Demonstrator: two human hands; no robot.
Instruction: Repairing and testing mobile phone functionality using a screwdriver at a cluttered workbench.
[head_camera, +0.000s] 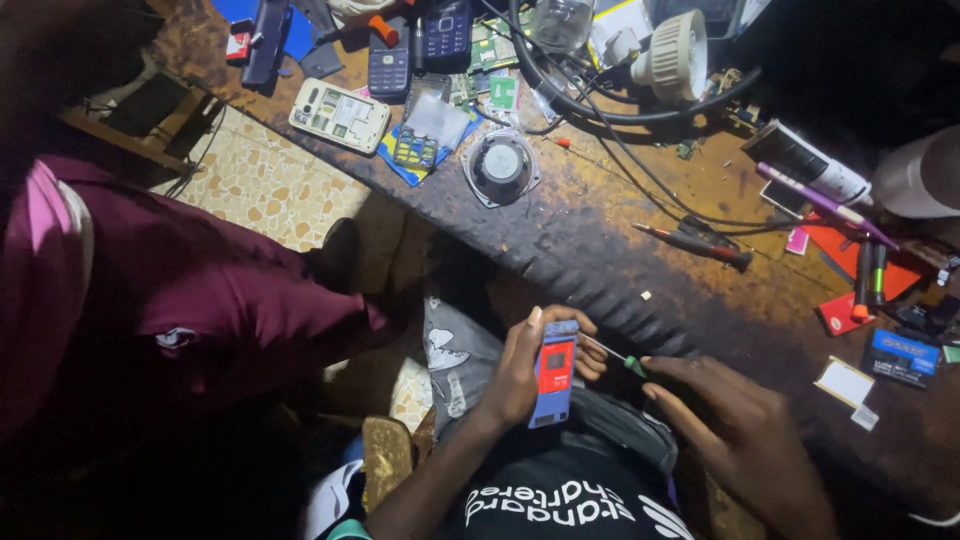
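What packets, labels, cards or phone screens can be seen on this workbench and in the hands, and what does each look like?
Small phone: held in the left hand, blue body, red panel.
Two keypad phones: bench top, dark, screens dim.
Opened white phone: upper left bench, rectangular, parts exposed.
Blue card: right edge, rectangular.
White card: right side, plain rectangle.
Red packet: right side, small, flat.

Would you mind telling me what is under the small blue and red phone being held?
The left hand wraps beneath the phone, its fingers curling round the far edge. Below lies the lap in dark clothing. The phone's underside is covered.
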